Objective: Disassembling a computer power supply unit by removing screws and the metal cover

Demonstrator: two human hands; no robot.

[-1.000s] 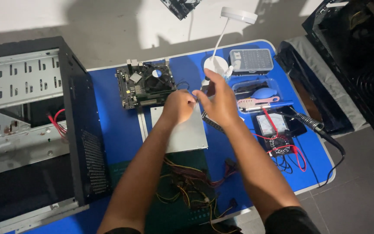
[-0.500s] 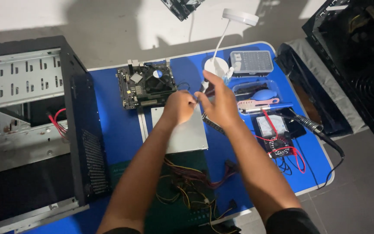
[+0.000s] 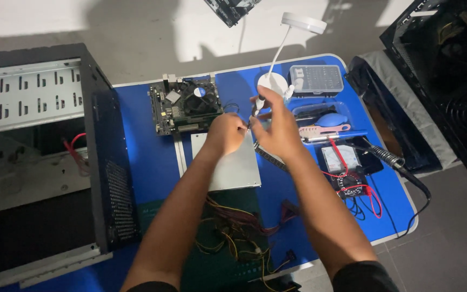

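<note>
My left hand (image 3: 226, 133) and my right hand (image 3: 278, 127) meet above the far edge of a flat silver metal box (image 3: 233, 167) that lies on the blue table (image 3: 152, 162). The fingertips of both hands pinch a small dark part between them; it is too small to identify. My left hand is curled into a loose fist, and my right hand has its fingers raised near the base of the white lamp (image 3: 273, 84). Just beyond my left hand lies a green motherboard with a black fan (image 3: 185, 105).
An open black computer case (image 3: 44, 162) stands at the left. A bundle of coloured wires (image 3: 239, 235) trails toward me. To the right are a clear bit box (image 3: 315, 79), a tray with a blue blower (image 3: 331, 119), red test leads (image 3: 355, 184) and another black case (image 3: 444, 81).
Both hands stay above the silver box in nearly the same spot. Only the fingers shift slightly around the small part.
</note>
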